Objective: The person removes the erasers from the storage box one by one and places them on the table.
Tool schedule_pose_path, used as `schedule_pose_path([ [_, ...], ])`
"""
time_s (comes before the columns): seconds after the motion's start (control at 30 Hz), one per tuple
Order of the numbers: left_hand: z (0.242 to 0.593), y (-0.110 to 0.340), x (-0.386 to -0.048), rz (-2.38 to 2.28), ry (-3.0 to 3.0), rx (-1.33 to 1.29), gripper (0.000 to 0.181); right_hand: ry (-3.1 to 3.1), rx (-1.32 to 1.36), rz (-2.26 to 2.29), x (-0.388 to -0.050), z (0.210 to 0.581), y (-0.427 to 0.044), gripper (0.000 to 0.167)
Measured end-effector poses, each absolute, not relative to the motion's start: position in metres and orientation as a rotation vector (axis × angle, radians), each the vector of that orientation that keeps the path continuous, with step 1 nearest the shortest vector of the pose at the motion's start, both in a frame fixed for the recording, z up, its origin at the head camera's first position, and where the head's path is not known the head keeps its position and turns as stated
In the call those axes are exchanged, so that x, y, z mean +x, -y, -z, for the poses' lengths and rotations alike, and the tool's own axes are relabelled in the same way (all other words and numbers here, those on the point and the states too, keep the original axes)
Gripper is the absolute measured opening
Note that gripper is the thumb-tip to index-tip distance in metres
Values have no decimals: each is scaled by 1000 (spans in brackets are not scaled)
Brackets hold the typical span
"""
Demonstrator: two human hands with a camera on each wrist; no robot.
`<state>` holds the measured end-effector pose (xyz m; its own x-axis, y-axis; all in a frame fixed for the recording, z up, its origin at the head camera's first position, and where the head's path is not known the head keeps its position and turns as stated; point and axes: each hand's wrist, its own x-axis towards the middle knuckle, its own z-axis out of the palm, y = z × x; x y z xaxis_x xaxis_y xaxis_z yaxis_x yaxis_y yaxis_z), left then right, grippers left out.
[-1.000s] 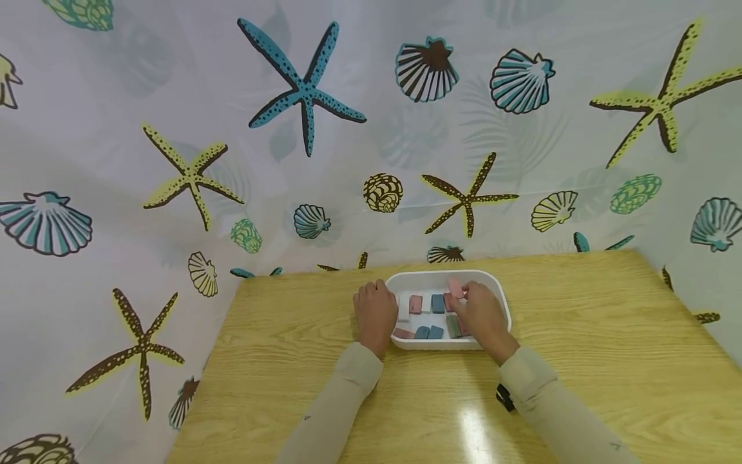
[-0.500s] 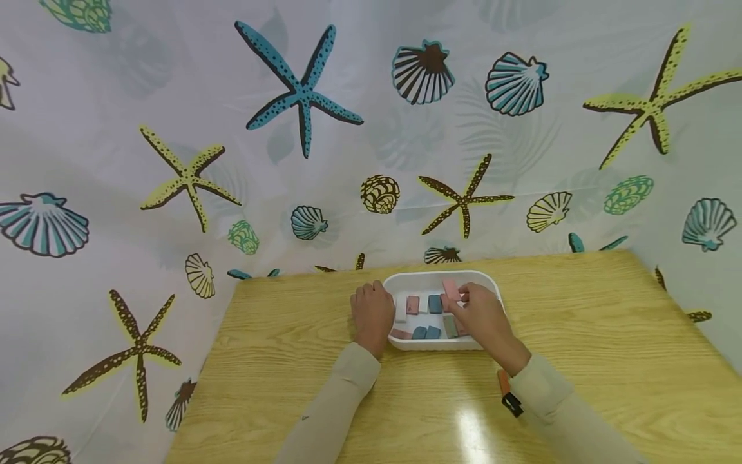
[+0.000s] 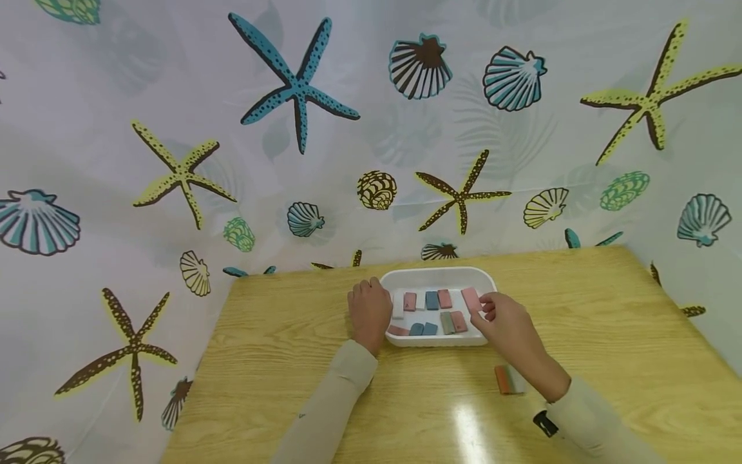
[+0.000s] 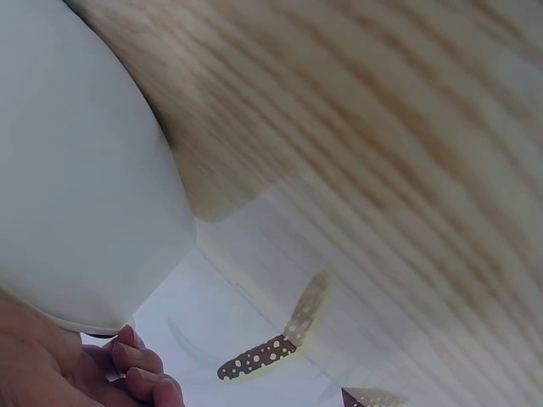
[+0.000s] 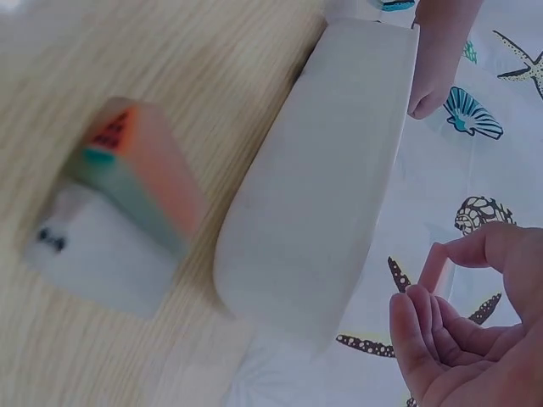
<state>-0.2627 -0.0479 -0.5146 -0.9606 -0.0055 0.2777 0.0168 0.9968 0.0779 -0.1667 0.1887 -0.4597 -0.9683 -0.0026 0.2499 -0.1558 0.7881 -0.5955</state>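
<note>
A white tray (image 3: 440,343) lies on the wooden table with several small pink, blue, white and grey-green erasers (image 3: 444,298) in it. At its left end my left hand (image 3: 370,314) grips the rim; the left wrist view shows its fingers curled at the tray's edge (image 4: 93,170). Between thumb and fingers my right hand (image 3: 513,328) pinches a pink eraser (image 3: 471,299) over the tray's right end. That same pinch on the pink eraser (image 5: 431,270) shows edge-on in the right wrist view.
On the table in front of the tray's right end stand an orange and green eraser with a watermelon print (image 5: 157,174) and a white eraser (image 5: 106,246) touching it. A cloth with starfish and shells (image 3: 324,193) hangs behind the table.
My right hand has moved right with the pink eraser, from over the inner erasers to the tray's right end. The erasers on the table have come into sight. My left hand stays at the rim.
</note>
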Motion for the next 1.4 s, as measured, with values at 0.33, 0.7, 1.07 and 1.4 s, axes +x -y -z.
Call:
schedule_pose_path([
  [0.33,515,48,-264,126,2859,-13,27,2752,60,-961,-138,464,-212,30],
  [0.7,514,48,-263,131,2899,-8,30,2801,-23,-976,-112,469,-231,36],
  [1.07,516,49,-264,165,2883,-9,29,2909,-54,-934,-92,487,-254,36],
  [1.4,518,49,-264,184,2864,-16,29,2993,-62,-956,-80,504,-264,44],
])
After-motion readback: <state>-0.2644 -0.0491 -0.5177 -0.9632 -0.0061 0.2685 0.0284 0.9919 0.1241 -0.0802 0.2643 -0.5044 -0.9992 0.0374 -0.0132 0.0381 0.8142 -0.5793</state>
